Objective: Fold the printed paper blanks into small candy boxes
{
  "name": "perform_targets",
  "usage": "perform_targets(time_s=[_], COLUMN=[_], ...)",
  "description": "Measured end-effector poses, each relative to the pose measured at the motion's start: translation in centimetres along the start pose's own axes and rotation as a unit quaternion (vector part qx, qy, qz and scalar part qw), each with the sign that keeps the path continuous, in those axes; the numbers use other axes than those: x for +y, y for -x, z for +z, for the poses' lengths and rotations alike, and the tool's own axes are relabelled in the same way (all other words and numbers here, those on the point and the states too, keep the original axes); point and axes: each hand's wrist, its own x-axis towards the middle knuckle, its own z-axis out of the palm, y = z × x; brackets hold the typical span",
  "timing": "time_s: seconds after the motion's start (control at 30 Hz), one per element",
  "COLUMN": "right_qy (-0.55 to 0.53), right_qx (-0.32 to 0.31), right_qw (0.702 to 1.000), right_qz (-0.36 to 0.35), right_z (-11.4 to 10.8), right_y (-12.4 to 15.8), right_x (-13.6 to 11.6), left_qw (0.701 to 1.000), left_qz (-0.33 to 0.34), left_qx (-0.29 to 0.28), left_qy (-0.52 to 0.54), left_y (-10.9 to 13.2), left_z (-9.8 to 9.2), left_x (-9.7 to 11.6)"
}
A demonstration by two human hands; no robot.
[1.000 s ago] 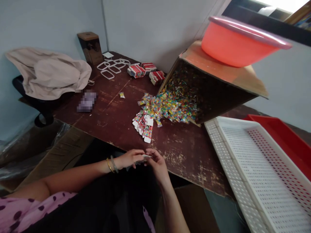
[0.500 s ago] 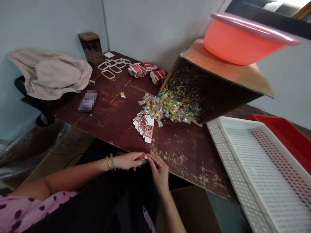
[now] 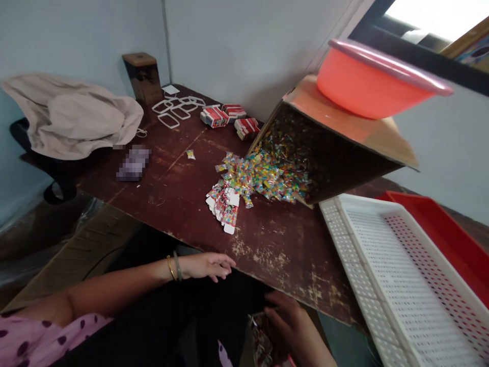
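Note:
My left hand (image 3: 212, 266), with bangles at its wrist, is at the table's front edge, fingers loosely spread and nothing in them. Below the edge, my right hand (image 3: 288, 318) is open over a dim heap of red, shiny small packs (image 3: 263, 339), whose kind I cannot make out. On the table beyond lies a fanned stack of flat printed cartons (image 3: 225, 206). Behind the cartons, clear-wrapped colourful candies (image 3: 263, 173) spill from a tipped cardboard box (image 3: 353, 145). One wrapped candy (image 3: 190, 154) lies apart to the left.
A pink basin (image 3: 374, 84) sits on the cardboard box. White perforated trays (image 3: 397, 255) and a red tray (image 3: 439, 224) occupy the right. Bundled red-white cartons (image 3: 221, 116), white rings (image 3: 168, 121) and a brown canister (image 3: 143, 76) stand at the back; beige cloth (image 3: 84, 114) is left.
The small red pack held between both hands is gone from them. My right hand has moved down and right, below the table edge; the left has opened. The view has shifted slightly.

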Motion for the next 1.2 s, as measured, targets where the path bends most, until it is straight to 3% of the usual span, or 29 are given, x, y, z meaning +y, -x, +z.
perform_targets(time_s=[0.1, 0.17, 0.27, 0.37, 0.5, 0.6, 0.7, 0.87, 0.97, 1.03, 1.1, 1.2], right_qy=[0.023, 0.052, 0.086, 0.088, 0.072, 0.022, -0.037, -0.166, -0.241, -0.272, -0.289, -0.321], right_qx=[0.117, 0.154, 0.167, 0.187, 0.097, 0.133, 0.188, 0.064, -0.065, -0.112, -0.088, 0.025], right_qw=[0.99, 0.978, 0.966, 0.956, 0.952, 0.965, 0.97, 0.981, 0.965, 0.952, 0.95, 0.947], right_qz=[-0.071, -0.128, -0.176, -0.21, -0.28, -0.224, -0.151, -0.079, -0.079, -0.089, -0.072, -0.009], right_z=[3.5, 5.8, 7.1, 7.3, 8.6, 9.3, 9.0, 7.6, 5.9, 5.0, 4.9, 6.1], right_y=[-7.9, -13.3, -17.1, -14.5, -7.9, -6.5, -7.8, -8.9, -8.5, -8.2, -7.8, -6.9], right_x=[-1.6, -2.9, -3.8, -4.2, -6.1, -7.5, -7.9, -8.4, -8.9, -9.0, -8.9, -8.6], left_qw=[0.998, 0.995, 0.991, 0.981, 0.967, 0.98, 0.988, 0.994, 0.998, 0.999, 0.999, 0.983], left_qz=[0.0, 0.001, 0.004, 0.028, 0.039, 0.032, 0.024, 0.021, -0.002, -0.015, -0.01, 0.037], left_qx=[0.048, 0.072, 0.098, 0.096, 0.086, 0.114, 0.103, 0.071, -0.023, -0.048, 0.018, 0.153], left_qy=[0.047, 0.066, 0.088, 0.167, 0.235, 0.161, 0.115, 0.084, 0.063, 0.016, -0.045, -0.099], left_y=[0.8, 1.5, 2.6, 3.1, 2.0, 0.7, 0.3, 1.4, 2.1, 2.3, 2.1, 1.8], left_z=[-1.1, -1.5, -2.3, -3.3, -3.2, -1.9, -0.5, 0.6, 0.6, 0.6, 0.7, 1.3], left_x=[0.8, 1.2, 1.6, 1.8, 1.6, 1.0, 0.6, 1.4, 2.4, 2.8, 2.8, 1.8])
